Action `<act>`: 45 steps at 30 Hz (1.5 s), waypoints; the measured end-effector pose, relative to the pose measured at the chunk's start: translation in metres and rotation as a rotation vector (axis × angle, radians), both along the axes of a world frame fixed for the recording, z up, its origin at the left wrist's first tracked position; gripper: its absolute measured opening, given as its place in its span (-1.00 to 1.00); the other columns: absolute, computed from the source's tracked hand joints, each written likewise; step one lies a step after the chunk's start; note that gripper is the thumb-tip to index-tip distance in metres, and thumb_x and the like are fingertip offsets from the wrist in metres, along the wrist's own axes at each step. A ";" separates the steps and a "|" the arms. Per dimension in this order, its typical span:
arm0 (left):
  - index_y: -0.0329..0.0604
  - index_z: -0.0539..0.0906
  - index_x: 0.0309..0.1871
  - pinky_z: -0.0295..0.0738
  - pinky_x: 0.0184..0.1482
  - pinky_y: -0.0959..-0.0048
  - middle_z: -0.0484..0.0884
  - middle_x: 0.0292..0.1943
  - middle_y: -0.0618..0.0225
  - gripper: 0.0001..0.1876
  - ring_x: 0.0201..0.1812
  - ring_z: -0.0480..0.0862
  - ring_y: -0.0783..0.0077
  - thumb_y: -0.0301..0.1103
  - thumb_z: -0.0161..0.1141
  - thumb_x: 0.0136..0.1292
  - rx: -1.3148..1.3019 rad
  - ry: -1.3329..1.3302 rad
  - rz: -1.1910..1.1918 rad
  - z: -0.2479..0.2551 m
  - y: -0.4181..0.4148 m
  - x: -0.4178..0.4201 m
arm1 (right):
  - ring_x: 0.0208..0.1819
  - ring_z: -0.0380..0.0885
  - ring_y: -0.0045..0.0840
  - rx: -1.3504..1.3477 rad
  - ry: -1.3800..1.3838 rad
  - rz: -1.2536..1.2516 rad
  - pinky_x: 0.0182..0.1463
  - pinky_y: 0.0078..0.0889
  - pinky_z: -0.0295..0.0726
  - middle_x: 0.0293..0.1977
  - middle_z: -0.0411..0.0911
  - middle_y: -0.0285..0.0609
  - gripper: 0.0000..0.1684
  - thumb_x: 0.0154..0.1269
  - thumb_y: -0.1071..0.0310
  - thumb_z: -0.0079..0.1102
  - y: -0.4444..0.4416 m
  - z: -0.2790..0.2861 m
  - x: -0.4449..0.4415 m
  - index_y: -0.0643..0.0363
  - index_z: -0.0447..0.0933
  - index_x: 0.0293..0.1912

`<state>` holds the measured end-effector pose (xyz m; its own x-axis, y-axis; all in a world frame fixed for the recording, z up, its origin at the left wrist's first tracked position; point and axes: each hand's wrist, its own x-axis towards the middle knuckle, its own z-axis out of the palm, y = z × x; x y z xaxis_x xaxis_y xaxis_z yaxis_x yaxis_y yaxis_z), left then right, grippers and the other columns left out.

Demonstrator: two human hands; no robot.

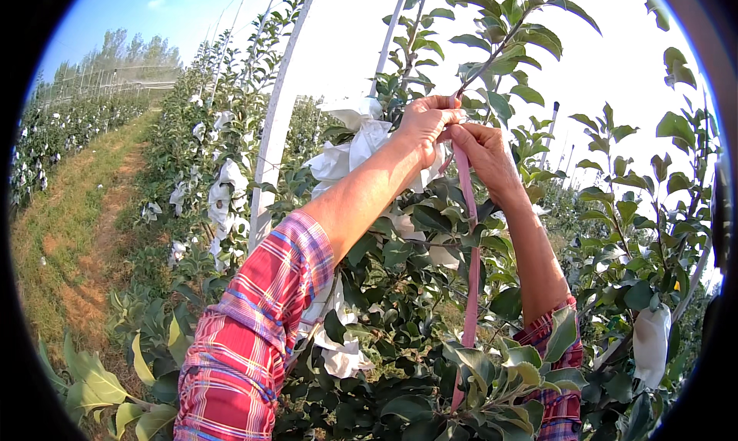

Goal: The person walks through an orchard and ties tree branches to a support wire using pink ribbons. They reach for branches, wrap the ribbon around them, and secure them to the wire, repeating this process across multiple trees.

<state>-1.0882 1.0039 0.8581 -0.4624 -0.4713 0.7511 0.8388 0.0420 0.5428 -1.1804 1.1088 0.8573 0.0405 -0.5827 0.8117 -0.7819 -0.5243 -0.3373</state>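
Observation:
Both hands are raised together at a leafy tree branch (500,48), near the upper middle of the view. My left hand (428,128) pinches at the branch's lower stem, its fingertips close to those of the other hand. My right hand (483,156) grips the upper end of a pink cloth-like strip (472,279), which hangs down among the leaves. What lies between the fingertips of my left hand is too small to tell. White fruit bags (369,135) hang just behind and left of the hands.
A pale post (278,115) leans left of my arms. More white bags (226,196) hang on the tree row beyond it, and one white bag (651,346) hangs at the lower right. A grassy dirt path (101,228) runs along the left. Leafy shoots (95,383) reach in at the lower left.

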 end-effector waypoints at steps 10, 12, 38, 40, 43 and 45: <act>-0.17 0.55 -0.29 0.70 -0.30 0.37 0.62 -0.37 0.34 -0.92 -0.38 0.67 0.43 -0.56 0.19 0.16 -0.120 -0.030 0.039 0.004 -0.007 0.011 | -0.42 0.44 -0.74 -0.089 -0.021 0.036 -0.35 -0.65 0.39 -0.44 0.59 -0.28 -0.81 0.21 0.41 0.16 0.007 0.010 -0.004 0.35 0.56 -0.23; -0.17 0.54 -0.29 0.70 -0.34 0.39 0.62 -0.37 0.32 -0.92 -0.40 0.68 0.42 -0.56 0.18 0.16 -0.125 -0.059 0.055 0.004 -0.009 0.011 | -0.35 0.49 -0.69 -0.102 0.042 -0.048 -0.30 -0.60 0.43 -0.42 0.60 -0.25 -0.80 0.21 0.40 0.17 0.007 0.011 -0.006 0.35 0.55 -0.22; -0.18 0.60 -0.29 -0.01 -0.73 0.75 0.54 -0.52 0.53 -0.86 -0.71 0.21 0.82 -0.43 0.32 0.09 -0.133 -0.168 0.187 0.014 -0.003 0.038 | -0.55 0.32 -0.73 0.091 -0.350 0.547 -0.51 -0.72 0.25 -0.28 0.57 -0.25 -0.71 0.25 0.24 0.19 0.013 0.029 -0.001 0.22 0.54 -0.12; -0.18 0.60 -0.30 0.01 -0.73 0.76 0.58 -0.49 0.50 -0.83 -0.69 0.24 0.82 -0.41 0.35 0.07 -0.119 -0.163 0.281 0.013 0.000 0.035 | -0.54 0.33 -0.73 0.113 -0.353 0.637 -0.49 -0.71 0.27 -0.18 0.58 -0.21 -0.70 0.28 0.27 0.15 0.014 0.030 0.000 0.24 0.53 -0.07; -0.22 0.63 -0.31 0.18 -0.65 0.73 0.62 -0.46 0.43 -0.85 -0.62 0.37 0.76 -0.43 0.35 0.05 -0.221 -0.102 0.300 0.011 -0.004 0.034 | -0.54 0.31 -0.76 0.053 -0.280 0.604 -0.47 -0.70 0.29 -0.21 0.59 -0.20 -0.70 0.27 0.31 0.15 0.011 0.033 0.004 0.27 0.53 -0.06; -0.27 0.64 -0.35 0.31 -0.56 0.68 0.63 -0.46 0.38 -0.86 -0.56 0.46 0.68 -0.44 0.34 0.04 -0.271 0.022 0.416 0.011 -0.007 0.024 | -0.54 0.31 -0.78 -0.022 -0.211 0.510 -0.46 -0.71 0.30 -0.26 0.59 -0.24 -0.72 0.26 0.36 0.15 0.003 0.035 0.004 0.26 0.53 -0.06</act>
<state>-1.0643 0.9973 0.8689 -0.2597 -0.3989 0.8794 0.7320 0.5127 0.4487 -1.1766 1.1115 0.8928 0.1484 -0.5146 0.8445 -0.3430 -0.8277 -0.4441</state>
